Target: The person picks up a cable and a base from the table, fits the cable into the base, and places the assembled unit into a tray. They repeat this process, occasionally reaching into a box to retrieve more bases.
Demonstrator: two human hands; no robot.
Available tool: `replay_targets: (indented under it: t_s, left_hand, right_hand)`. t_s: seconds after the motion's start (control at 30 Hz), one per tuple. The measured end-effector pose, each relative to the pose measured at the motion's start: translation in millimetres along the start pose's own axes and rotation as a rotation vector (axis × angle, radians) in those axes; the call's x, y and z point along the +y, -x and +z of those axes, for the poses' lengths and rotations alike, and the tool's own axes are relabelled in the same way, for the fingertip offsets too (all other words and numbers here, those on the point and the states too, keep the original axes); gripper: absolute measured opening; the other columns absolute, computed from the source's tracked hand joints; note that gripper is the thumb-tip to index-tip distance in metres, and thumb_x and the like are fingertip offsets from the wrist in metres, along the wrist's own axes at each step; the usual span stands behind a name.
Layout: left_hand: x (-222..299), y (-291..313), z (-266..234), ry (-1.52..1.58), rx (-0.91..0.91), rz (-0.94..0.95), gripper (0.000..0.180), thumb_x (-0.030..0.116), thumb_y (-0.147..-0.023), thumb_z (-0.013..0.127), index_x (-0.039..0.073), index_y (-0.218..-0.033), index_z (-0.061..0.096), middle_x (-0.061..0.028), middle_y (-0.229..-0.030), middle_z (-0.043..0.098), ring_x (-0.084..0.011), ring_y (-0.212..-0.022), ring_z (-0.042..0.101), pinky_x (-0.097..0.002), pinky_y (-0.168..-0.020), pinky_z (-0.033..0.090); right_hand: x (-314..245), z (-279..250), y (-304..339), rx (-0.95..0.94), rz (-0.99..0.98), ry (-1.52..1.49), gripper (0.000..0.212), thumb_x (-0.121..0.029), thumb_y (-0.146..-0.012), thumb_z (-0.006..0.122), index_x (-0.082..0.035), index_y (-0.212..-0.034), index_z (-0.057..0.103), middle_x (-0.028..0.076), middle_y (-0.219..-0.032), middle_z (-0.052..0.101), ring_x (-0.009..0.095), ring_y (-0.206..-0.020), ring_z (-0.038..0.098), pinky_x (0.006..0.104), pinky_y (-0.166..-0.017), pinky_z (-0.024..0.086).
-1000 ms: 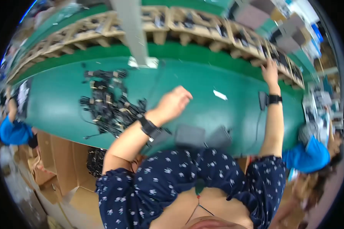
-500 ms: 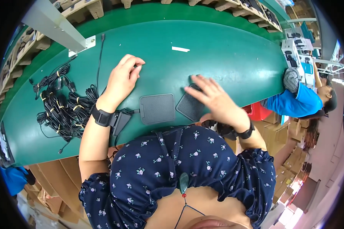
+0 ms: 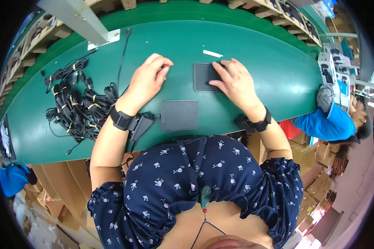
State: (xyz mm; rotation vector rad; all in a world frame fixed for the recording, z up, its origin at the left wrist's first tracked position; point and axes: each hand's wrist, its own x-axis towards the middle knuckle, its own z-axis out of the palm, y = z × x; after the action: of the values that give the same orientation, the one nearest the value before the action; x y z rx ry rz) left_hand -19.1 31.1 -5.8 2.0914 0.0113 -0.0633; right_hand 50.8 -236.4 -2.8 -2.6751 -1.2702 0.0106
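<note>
Two dark grey rectangular textured pads lie on the green table (image 3: 278, 89). The nearer pad (image 3: 179, 115) lies between my forearms, close to the table's front edge. On the farther pad (image 3: 203, 78), the thumb and forefinger of my right hand (image 3: 239, 85) rest spread over its right part, which the hand covers. My left hand (image 3: 148, 81) is left of that pad, its fingers curled in and the thumb near the forefinger; nothing shows between them. A thin black cable (image 3: 122, 58) runs along the table beyond my left wrist.
Several bundled black cables (image 3: 72, 106) are heaped at the left. A white strip (image 3: 212, 54) lies behind the farther pad. The metal post (image 3: 79, 20) stands at the back left. White boxes (image 3: 327, 68) and a person in blue (image 3: 330, 124) are at the right.
The right pad has moved away from me and turned straighter, with my right hand going along. The near pad stays put on the table. The whole view has shifted slightly.
</note>
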Motion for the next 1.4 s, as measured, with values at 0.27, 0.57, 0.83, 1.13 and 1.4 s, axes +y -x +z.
replay_targets:
  t_s: [0.27, 0.57, 0.83, 1.13, 1.4]
  left_hand:
    - [48.7, 20.3, -37.1, -0.423, 0.065, 0.222, 0.022, 0.007, -0.083, 0.062, 0.006, -0.105, 0.060, -0.0127, -0.102, 0.060, -0.0329, -0.098, 0.058, -0.0378, -0.082, 0.048]
    - [34.7, 80.5, -92.4, -0.997, 0.132, -0.272, 0.030, 0.031, -0.083, 0.065, 0.003, -0.088, 0.056, -0.0119, -0.085, 0.058, -0.0319, -0.082, 0.057, -0.0404, -0.066, 0.046]
    - [29.5, 78.8, -57.8, -0.703, 0.234, -0.122, 0.021, 0.016, -0.083, 0.068, 0.000, -0.090, 0.056, -0.0101, -0.083, 0.056, -0.0265, -0.079, 0.055, -0.0360, -0.072, 0.046]
    - [39.6, 28.5, -33.5, -0.180, 0.490, 0.035, 0.024, 0.012, -0.087, 0.066, 0.001, -0.104, 0.054, -0.0122, -0.092, 0.063, -0.0204, -0.082, 0.062, -0.0298, -0.075, 0.048]
    - [27.8, 17.6, -6.2, -0.414, 0.356, 0.165, 0.046, 0.004, -0.074, 0.070, 0.003, -0.116, 0.052, -0.0105, -0.092, 0.054, -0.0273, -0.081, 0.052, -0.0373, -0.072, 0.045]
  right_hand:
    - [-14.1, -10.2, 2.8, -0.146, -0.108, -0.137, 0.075, -0.046, -0.071, 0.066, -0.008, -0.133, 0.046, 0.017, -0.142, 0.038, 0.034, -0.131, 0.036, 0.0473, -0.108, 0.031]
    - [12.9, -16.5, -12.0, 0.198, -0.163, -0.150, 0.038, -0.006, -0.082, 0.059, -0.008, -0.120, 0.057, 0.011, -0.118, 0.059, 0.028, -0.105, 0.058, 0.0357, -0.084, 0.051]
    - [73.9, -44.6, -40.6, 0.463, 0.218, -0.058, 0.027, -0.009, -0.088, 0.054, -0.008, -0.115, 0.057, 0.013, -0.101, 0.064, 0.030, -0.093, 0.061, 0.0332, -0.078, 0.051]
    - [236.5, -140.9, -104.5, 1.172, 0.301, -0.906, 0.014, -0.015, -0.094, 0.056, -0.003, -0.101, 0.054, 0.004, -0.085, 0.061, 0.010, -0.075, 0.056, 0.0238, -0.071, 0.046]
    - [317.7, -150.9, -123.8, 1.337, 0.445, -0.495, 0.014, -0.012, -0.091, 0.057, -0.001, -0.098, 0.053, 0.010, -0.085, 0.060, 0.016, -0.078, 0.055, 0.0297, -0.071, 0.046]
